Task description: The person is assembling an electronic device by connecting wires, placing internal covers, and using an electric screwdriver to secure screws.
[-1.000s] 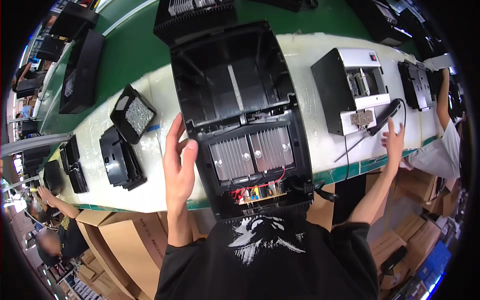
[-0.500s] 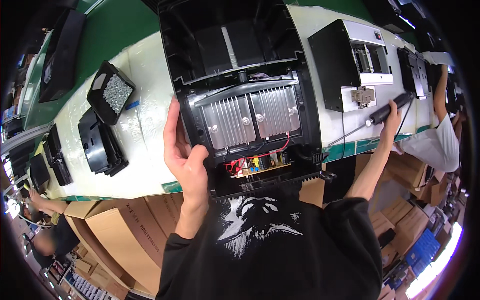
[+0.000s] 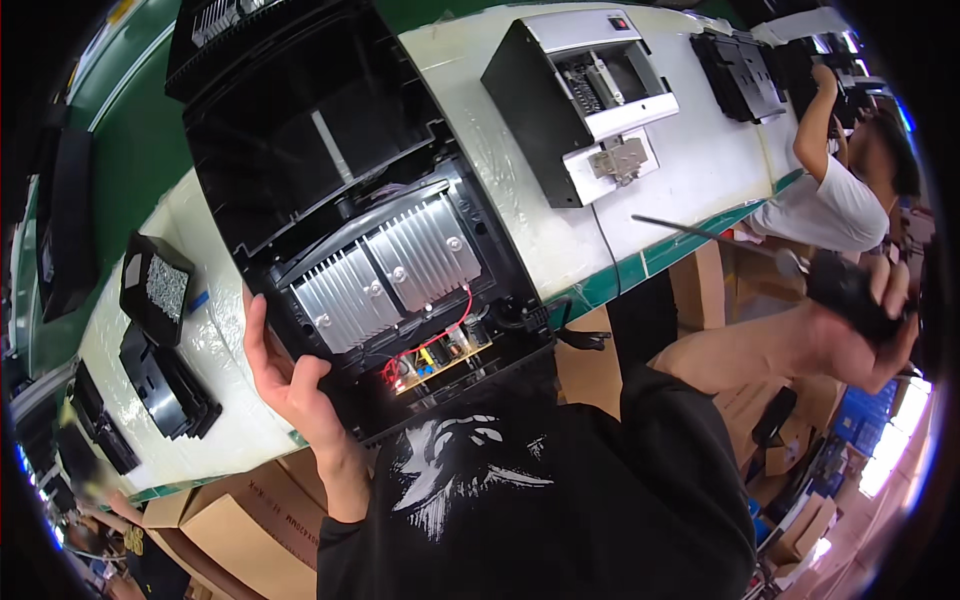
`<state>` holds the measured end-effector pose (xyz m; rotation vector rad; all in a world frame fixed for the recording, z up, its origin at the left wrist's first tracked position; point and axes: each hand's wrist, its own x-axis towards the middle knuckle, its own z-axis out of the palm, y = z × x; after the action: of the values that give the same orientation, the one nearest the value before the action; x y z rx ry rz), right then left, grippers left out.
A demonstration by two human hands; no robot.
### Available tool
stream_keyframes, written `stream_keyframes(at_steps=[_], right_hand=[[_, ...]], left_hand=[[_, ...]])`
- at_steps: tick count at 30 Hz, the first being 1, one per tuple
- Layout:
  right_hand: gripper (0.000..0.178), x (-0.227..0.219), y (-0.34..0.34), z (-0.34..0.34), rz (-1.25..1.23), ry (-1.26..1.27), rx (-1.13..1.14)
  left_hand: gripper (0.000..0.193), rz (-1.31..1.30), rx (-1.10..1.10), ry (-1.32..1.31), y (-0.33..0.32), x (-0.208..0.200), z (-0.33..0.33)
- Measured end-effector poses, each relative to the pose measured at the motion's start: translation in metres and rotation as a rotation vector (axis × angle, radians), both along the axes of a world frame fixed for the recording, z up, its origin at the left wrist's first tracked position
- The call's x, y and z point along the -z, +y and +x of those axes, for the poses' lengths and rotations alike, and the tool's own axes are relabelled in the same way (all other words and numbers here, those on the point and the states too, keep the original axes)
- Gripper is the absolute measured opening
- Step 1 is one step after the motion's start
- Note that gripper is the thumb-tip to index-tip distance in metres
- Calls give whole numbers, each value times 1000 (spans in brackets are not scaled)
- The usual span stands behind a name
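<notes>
A large open black plastic housing (image 3: 320, 130) lies tilted on the bench in front of me. Two finned silver heatsinks (image 3: 390, 275) sit side by side inside it, with screws in them. Below these is a small circuit board (image 3: 440, 362) with red and black wires. My left hand (image 3: 300, 390) is closed on the housing's left edge, thumb over the rim. Out to the right, my right hand (image 3: 880, 320), somewhat blurred, is wrapped round a black electric screwdriver (image 3: 835, 285). Its long thin bit points left, toward the bench edge, apart from the housing.
A black-and-silver machine (image 3: 560, 110) stands right of the housing. At the left are a black bin of screws (image 3: 160, 285) and black plastic parts (image 3: 165, 385). Cardboard boxes (image 3: 250, 515) stand below the bench. A co-worker in a white shirt (image 3: 835, 205) is at the far right.
My right hand has swung the screwdriver right and nearer my body, away from the bench. The view has turned, so the housing appears further left and tilted. My left hand stays on its edge.
</notes>
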<state>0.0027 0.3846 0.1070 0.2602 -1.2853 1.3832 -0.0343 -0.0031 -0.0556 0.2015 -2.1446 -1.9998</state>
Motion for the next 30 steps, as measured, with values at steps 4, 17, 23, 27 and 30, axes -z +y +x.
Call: stream_keyframes(at_steps=[4, 17, 23, 27, 30], right_hand=[[47, 13, 5, -11, 66, -163, -316], [69, 24, 10, -4, 223, -167, -368], [72, 43, 13, -27, 285, -268, -355], [62, 36, 12, -49, 257, -282, -515], [59, 26, 14, -87, 294, -371, -702]], left_hand=[[73, 32, -11, -19, 1, 0, 1], [75, -37, -39, -49, -1, 1, -1], [74, -55, -48, -79, 0, 0, -1], [70, -107, -54, -44, -4, 3, 1], [68, -79, -55, -38, -4, 4, 0]])
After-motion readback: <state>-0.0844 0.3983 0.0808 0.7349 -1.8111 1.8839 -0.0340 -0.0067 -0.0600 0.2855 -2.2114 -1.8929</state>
